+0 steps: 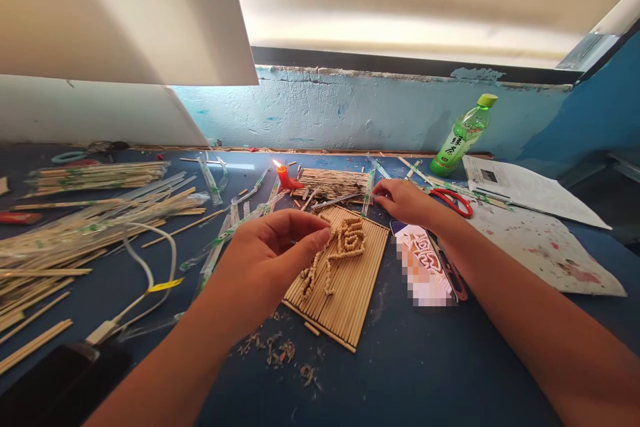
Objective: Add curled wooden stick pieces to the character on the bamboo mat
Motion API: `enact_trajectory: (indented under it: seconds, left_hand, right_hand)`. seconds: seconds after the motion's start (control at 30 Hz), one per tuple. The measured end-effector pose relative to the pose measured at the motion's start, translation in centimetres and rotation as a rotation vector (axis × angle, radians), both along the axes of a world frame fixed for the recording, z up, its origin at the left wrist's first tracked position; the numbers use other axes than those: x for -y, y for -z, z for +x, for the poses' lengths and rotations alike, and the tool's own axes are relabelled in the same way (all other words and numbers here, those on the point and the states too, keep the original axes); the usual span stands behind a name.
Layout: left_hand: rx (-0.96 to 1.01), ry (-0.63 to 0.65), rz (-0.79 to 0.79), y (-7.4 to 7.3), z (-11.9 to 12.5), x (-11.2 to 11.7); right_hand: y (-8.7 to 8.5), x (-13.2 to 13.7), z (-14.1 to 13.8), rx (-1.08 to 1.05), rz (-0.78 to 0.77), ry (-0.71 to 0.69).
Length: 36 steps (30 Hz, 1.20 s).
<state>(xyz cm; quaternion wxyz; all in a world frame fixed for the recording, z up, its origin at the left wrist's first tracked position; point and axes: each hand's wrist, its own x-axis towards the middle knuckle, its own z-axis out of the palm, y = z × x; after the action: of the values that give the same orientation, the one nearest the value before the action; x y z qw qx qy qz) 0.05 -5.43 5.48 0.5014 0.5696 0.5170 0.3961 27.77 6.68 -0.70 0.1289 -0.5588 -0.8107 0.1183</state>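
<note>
My left hand [283, 257] hovers over a panel of bamboo sticks [345, 307] laid side by side. Its thumb and fingertips are pinched together, and whatever is between them is hidden or too small to name. On the panel sits a raised character pattern made of small pale beads or cut stick pieces [353, 237]; my fingers cover part of it. Beyond the panel's far right corner, my right hand [400, 200] rests with curled fingers beside a clear plastic strip [369, 190]. I cannot make out what those fingers hold.
A lit red candle [283, 177] burns behind my left hand, near a stack of thin sticks [333, 183]. Right stand a phone [425, 263], red-handled scissors [457, 203], papers [540, 193] and a green tea bottle [463, 137]. Bundled sticks [100, 177] and a white cable [173, 253] lie left.
</note>
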Motion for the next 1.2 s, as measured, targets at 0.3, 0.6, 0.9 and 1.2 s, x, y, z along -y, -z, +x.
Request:
enact_trajectory:
  seconds: [0.3, 0.6, 0.9, 1.2]
  left_hand:
    - [0.042, -0.05, 0.063, 0.0, 0.1, 0.0]
    - [0.087, -0.041, 0.07, 0.5, 0.6, 0.2]
    - [-0.029, 0.102, 0.108, 2.4, 2.0, 1.0]
    - [-0.058, 0.127, 0.112, 1.5, 2.1, 1.6]
  right_hand:
    - [-3.3, 0.5, 0.7, -0.484, 0.135, 0.045]
    - [-4.7, 2.1, -4.4, -0.475, 0.195, -0.031]
    - [-3.9, -1.6, -12.4, -0.206, 0.301, -0.246]
    - [-4.2, -4.9, -14.3, -0.089, 0.278, -0.249]
